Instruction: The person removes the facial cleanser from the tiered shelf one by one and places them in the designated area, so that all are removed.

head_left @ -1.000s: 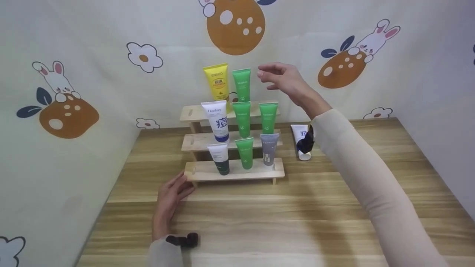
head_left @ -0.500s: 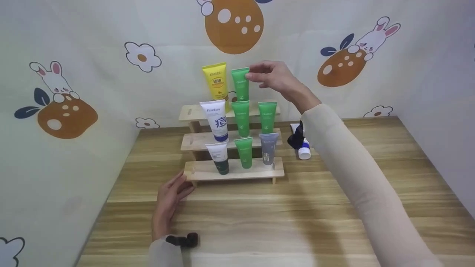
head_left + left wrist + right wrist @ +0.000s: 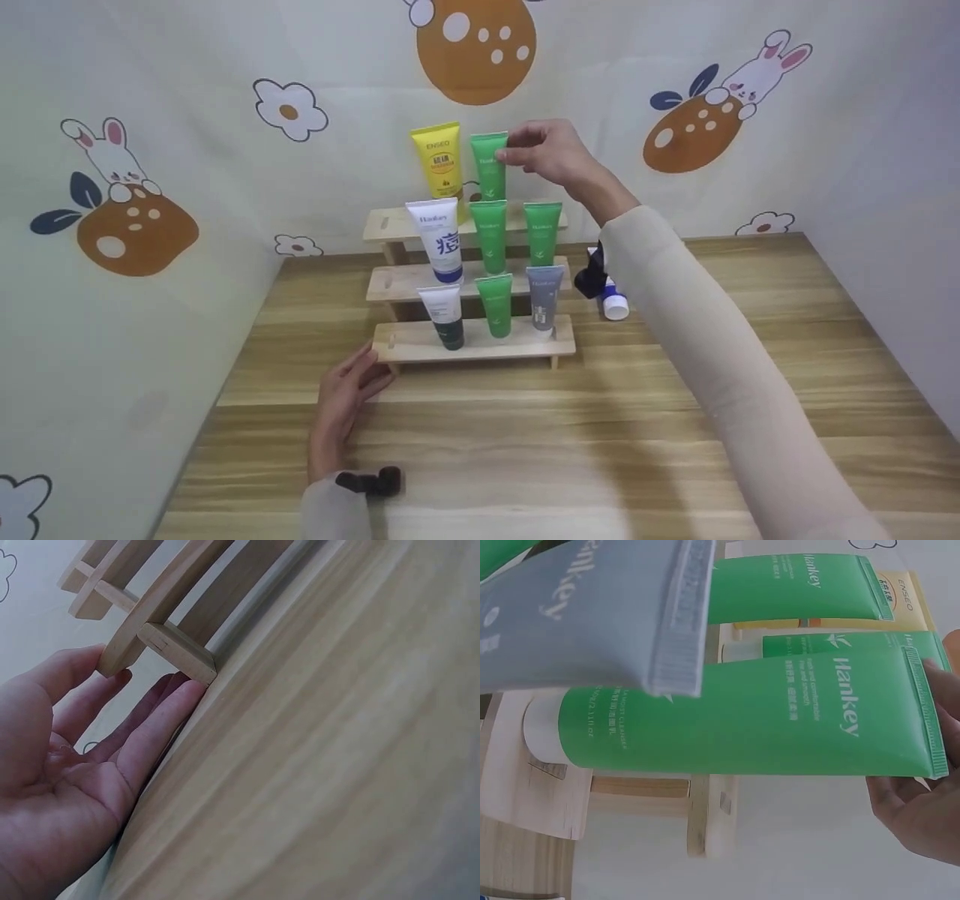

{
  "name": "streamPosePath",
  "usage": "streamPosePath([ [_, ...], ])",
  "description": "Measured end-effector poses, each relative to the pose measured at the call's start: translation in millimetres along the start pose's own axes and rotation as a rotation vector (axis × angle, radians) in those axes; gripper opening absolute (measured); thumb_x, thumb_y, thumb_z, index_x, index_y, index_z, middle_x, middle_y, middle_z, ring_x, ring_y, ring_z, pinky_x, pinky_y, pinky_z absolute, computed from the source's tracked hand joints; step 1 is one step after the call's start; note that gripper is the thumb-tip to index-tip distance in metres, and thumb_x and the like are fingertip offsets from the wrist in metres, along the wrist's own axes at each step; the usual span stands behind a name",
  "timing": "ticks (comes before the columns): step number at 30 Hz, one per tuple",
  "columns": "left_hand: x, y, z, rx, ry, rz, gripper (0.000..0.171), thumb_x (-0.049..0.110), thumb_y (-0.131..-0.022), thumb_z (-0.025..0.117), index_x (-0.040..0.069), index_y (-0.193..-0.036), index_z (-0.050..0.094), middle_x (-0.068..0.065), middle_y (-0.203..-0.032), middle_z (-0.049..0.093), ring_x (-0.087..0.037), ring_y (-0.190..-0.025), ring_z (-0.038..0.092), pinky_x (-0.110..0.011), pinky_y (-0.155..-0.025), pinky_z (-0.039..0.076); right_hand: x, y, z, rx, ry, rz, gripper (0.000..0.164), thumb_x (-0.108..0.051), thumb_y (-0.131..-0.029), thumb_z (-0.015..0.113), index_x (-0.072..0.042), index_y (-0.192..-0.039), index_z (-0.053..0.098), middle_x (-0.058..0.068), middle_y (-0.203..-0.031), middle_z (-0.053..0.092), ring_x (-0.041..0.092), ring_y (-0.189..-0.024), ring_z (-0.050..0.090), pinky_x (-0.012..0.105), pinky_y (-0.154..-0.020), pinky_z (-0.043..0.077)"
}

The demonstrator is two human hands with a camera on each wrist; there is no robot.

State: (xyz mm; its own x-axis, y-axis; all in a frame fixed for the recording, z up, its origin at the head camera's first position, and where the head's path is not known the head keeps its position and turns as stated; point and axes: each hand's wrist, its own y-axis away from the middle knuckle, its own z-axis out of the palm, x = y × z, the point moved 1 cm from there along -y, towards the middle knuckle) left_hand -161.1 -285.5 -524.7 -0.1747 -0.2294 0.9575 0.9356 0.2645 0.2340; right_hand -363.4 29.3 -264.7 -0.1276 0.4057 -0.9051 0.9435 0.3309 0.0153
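Note:
At the top tier of a three-step wooden display rack (image 3: 397, 345), my right hand (image 3: 553, 154) pinches the upper right edge of an upright green squeeze tube (image 3: 489, 176), thumb in front. In the right wrist view, a nearer green tube (image 3: 765, 716) partly hides that one and the right hand (image 3: 922, 814). My left hand (image 3: 341, 397) holds the front left corner of the rack. Up close in the left wrist view, thumb and forefinger of the left hand (image 3: 67, 780) grip the board's end, and other fingers touch the rack's leg (image 3: 176, 652).
Beside the pinched tube stands a yellow tube (image 3: 441, 161). Lower tiers bear a white-and-blue tube (image 3: 439, 240), several green ones, a white-and-dark-green tube (image 3: 444, 315) and a grey tube (image 3: 544, 296). Another white-and-blue tube (image 3: 615, 306) lies right of the rack, partly behind the sleeve.
My right hand has moved left from beside the top green tube and now pinches its edge. My left hand has stayed at the rack's corner.

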Motion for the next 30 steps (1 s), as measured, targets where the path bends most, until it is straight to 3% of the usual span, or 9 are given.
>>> streamPosePath([
  [11,-1.2,-1.8,0.9,-0.002,-0.009,0.018,0.051,0.017,-0.102,0.058,-0.003,-0.147,0.043,-0.030,-0.144,0.050,-0.015,-0.101,0.071,-0.033,-0.095,0.063,6,0,-10,0.095,-0.151,-0.093,0.028,-0.023,-0.097,0.068,-0.010,-0.121,0.065,-0.003,-0.107,0.062,0.020,-0.111,0.058,0.037,-0.107,0.053],
  [22,-1.4,-1.3,-2.7,0.006,-0.017,0.009,0.050,0.017,-0.102,0.060,0.000,-0.146,0.046,-0.028,-0.140,0.055,-0.017,-0.101,0.072,-0.035,-0.095,0.063,16,9,-28,0.139,-0.224,-0.099,0.025,-0.024,-0.102,0.057,-0.014,-0.126,0.057,0.000,-0.120,0.058,0.018,-0.114,0.057,0.036,-0.113,0.052],
  [30,-0.4,-1.9,-0.8,-0.012,0.007,0.028,0.049,0.016,-0.102,0.059,-0.001,-0.145,0.046,-0.021,-0.131,0.062,-0.019,-0.101,0.072,-0.036,-0.096,0.063,21,13,-46,0.172,-0.261,-0.117,0.023,-0.021,-0.105,0.051,-0.013,-0.126,0.053,0.000,-0.118,0.055,0.018,-0.114,0.057,0.040,-0.112,0.053],
])
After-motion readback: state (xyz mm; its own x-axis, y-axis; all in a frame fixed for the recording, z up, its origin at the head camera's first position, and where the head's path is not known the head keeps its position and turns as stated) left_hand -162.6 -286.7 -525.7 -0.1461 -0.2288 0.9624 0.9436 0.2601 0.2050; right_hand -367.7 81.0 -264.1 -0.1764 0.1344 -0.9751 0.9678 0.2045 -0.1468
